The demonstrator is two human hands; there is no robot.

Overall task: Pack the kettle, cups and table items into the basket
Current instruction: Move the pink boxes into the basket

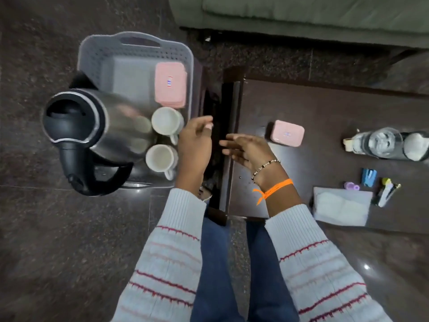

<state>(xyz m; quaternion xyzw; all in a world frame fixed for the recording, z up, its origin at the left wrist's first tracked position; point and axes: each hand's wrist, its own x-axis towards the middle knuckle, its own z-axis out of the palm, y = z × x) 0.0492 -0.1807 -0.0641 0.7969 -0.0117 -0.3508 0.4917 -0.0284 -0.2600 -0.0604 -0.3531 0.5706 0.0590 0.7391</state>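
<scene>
Looking straight down from head height, two bare hands hover over the gap between a grey plastic basket [137, 54] on the left and a dark wooden table [325, 108] on the right. The left hand [195, 145] hangs beside the basket's right wall, fingers loosely curled and holding nothing. The right hand [248, 149] sits above the table's left edge, fingers spread and empty; its wrist wears a beaded bracelet [267, 167] and an orange thread [275, 189].

Inside the basket stands a steel kettle [97, 131] with a black lid and handle, filling the near left part. Two white cups [166, 138] sit just right of it, one behind the other. A pink box [171, 84] lies behind the cups.

On the table, a second pink box [287, 133] rests near the right hand. Further right stand clear glass jars [390, 145], possibly holding something white, though blur makes that uncertain. Nearby lie a white napkin [342, 205] and small coloured packets [369, 177].
</scene>
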